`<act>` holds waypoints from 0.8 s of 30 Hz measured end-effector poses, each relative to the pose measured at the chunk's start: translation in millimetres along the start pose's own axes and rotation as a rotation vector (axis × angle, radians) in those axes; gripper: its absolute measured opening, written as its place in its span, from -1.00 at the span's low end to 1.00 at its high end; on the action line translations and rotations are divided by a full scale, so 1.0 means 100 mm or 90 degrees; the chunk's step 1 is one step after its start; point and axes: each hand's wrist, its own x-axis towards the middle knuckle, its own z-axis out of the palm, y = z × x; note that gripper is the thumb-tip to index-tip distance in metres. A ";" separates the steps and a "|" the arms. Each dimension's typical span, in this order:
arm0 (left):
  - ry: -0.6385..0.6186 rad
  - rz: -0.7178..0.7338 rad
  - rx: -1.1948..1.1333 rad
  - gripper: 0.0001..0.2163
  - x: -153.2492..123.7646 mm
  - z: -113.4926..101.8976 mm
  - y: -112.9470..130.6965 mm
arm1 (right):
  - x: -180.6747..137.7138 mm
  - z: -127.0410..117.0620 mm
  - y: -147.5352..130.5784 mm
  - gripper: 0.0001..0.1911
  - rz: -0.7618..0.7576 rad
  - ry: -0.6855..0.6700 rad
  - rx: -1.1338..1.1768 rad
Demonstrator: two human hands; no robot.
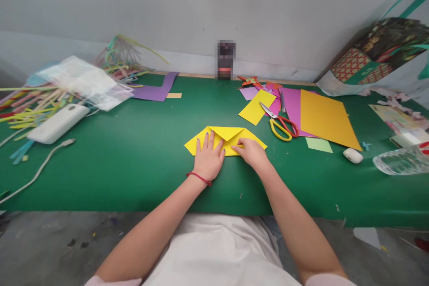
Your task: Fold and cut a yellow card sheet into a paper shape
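Observation:
A folded sheet of yellow paper [228, 132] lies on the table in front of me, pointed at both ends, with a triangular flap at the middle of its far edge. My left hand [208, 161] rests flat on its left half, fingers stretched out and pressing it down. At the paper's right half my right hand [254, 153] is closed, its fingertips pinching a flap near the lower edge. Part of the paper is covered by both hands.
Scissors [277, 120] with yellow and red handles lie right of the paper, beside a yellow rectangle [258, 106] and an orange sheet [326, 118]. A white power bank [58, 124] and paper strips are at left. A plastic bottle [402, 161] lies far right.

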 end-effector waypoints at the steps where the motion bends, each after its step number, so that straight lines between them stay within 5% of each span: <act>1: 0.000 0.003 0.000 -0.60 0.00 0.00 0.00 | -0.02 0.02 0.00 -0.86 0.004 0.016 0.005; 7: -0.006 0.009 -0.007 -0.61 0.00 -0.03 0.01 | -0.06 0.13 0.06 -0.87 -0.043 0.159 0.011; 14: -0.003 0.012 -0.001 -0.61 -0.01 -0.04 0.01 | -0.01 0.13 0.05 -0.91 -0.099 0.214 0.019; 20: -0.002 0.013 0.009 -0.62 -0.01 -0.03 0.01 | 0.16 0.06 -0.26 -0.69 -0.133 0.443 0.134; 24: -0.022 0.011 0.023 -0.59 0.00 -0.02 0.01 | 0.29 0.22 -0.46 -0.64 -0.181 0.410 0.065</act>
